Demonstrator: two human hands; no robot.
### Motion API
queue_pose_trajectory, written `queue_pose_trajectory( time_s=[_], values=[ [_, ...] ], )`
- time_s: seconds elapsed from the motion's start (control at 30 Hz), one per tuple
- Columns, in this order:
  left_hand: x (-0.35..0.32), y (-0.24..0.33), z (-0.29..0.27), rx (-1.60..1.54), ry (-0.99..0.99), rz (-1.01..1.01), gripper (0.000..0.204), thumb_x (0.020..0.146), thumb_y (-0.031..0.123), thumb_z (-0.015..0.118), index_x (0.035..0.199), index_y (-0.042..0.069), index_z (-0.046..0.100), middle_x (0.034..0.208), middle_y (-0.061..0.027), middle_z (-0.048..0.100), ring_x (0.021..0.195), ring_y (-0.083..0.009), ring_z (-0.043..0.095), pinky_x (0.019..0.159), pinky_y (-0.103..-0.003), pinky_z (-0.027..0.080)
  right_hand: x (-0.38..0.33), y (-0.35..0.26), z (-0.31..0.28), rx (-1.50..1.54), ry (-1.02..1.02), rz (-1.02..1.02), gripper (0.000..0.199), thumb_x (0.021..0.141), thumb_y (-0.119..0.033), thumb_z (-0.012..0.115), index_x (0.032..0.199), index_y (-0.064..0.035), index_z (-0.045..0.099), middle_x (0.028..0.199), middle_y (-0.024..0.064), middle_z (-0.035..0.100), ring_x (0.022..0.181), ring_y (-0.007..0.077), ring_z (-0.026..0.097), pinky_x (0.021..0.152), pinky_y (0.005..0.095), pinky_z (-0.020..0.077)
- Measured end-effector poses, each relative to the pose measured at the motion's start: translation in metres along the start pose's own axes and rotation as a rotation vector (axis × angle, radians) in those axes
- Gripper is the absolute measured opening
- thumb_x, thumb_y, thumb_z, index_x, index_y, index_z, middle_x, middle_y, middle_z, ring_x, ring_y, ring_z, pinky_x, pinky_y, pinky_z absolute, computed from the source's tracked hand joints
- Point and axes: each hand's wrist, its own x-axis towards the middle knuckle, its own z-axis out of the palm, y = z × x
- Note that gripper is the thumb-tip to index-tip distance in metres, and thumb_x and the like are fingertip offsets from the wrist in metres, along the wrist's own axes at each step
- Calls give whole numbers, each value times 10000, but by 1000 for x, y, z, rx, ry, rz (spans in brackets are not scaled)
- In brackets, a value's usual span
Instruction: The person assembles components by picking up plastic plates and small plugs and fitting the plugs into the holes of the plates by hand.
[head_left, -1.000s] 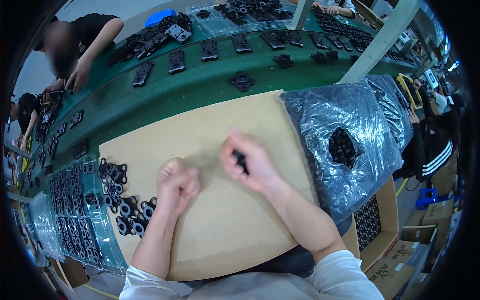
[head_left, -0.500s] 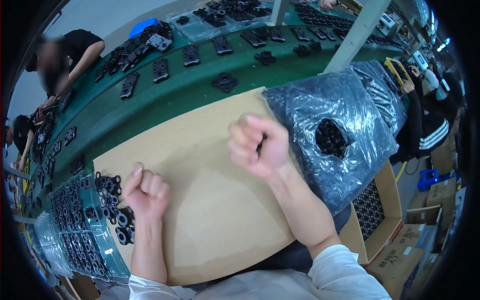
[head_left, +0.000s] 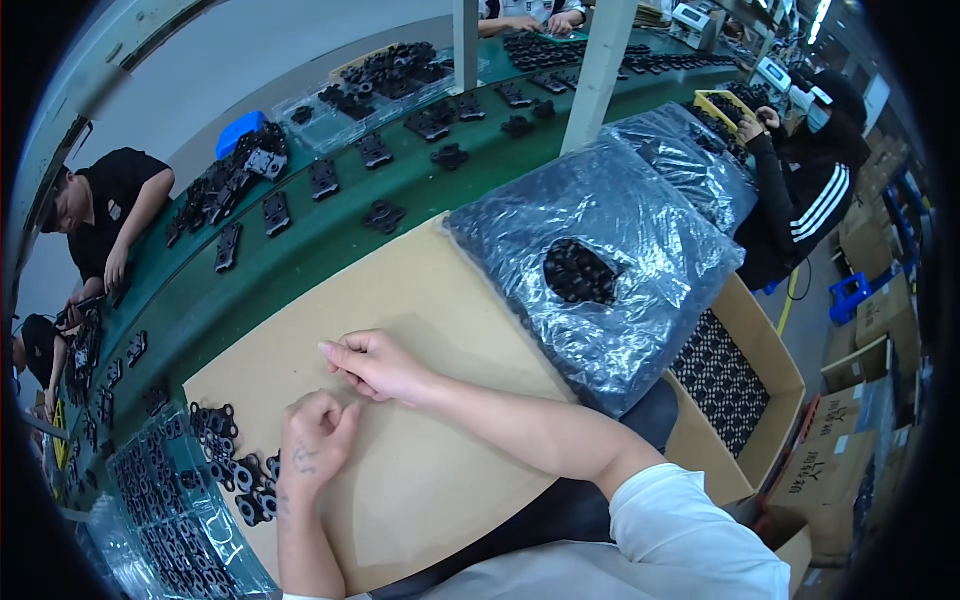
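Observation:
Over the tan cardboard sheet [head_left: 440,500] my two hands are close together, left of its middle. My right hand [head_left: 378,366] points leftward with its fingers curled and the thumb pressed to them. Just below it, my left hand [head_left: 318,432] is closed with bent fingers. Whatever either hand may hold is hidden or too small to make out. Beside my left hand, on the sheet's left edge, lies a group of black flat parts with ring-shaped holes [head_left: 246,476].
A clear plastic bag of black parts [head_left: 640,270], torn open on top, covers the sheet's right side. Beyond runs a green conveyor belt [head_left: 340,225] carrying black parts. At right stands an open carton [head_left: 775,425] of patterned black pieces. Co-workers sit left, right and across.
My right hand has moved left and down toward my left hand, which has shifted slightly lower and right. The view has turned, so the bag and belt appear farther left.

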Motion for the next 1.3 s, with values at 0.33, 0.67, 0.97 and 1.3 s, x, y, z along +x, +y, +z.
queue_pose_trajectory(
  time_s=[0.33, 0.67, 0.97, 1.3],
  values=[
    [-85, -1, -64, 616, 145, 24, 385, 602, 19, 709, 961, 30, 571, 1081, -120, 543, 1124, -330, 467, 1007, -446, 337, -3, -10, -4, 34, 7, -18, 147, 891, -132, 547, 951, -20, 621, 578, -15, 446, 444, 52, 347, 368, 199, 223],
    [-82, -20, -51, 745, 124, -32, 489, 584, -19, 690, 1048, 25, 542, 1263, -138, 487, 1226, -368, 389, 1085, -483, 226, 6, -20, -21, 143, 518, -656, 179, 908, -115, 554, 1065, -51, 612, 673, -21, 491, 494, 41, 380, 392, 185, 273],
    [-5, -19, -12, -598, 274, -178, 483, 697, -89, 644, 1137, 54, 507, 1059, -124, 540, 810, -204, 561, 679, -282, 465, 3, -3, -8, 204, 193, -243, 215, 910, -114, 555, 1108, -39, 589, 731, -16, 519, 515, 33, 395, 398, 160, 268],
    [20, -35, 14, -1277, 95, -191, 441, 834, -2, 573, 1248, 36, 424, 904, -139, 576, 568, -173, 565, 455, -216, 448, 5, -1, -8, 141, 98, -135, 233, 869, -69, 602, 1097, -25, 591, 783, 8, 547, 547, 26, 412, 400, 143, 253]
  ],
)
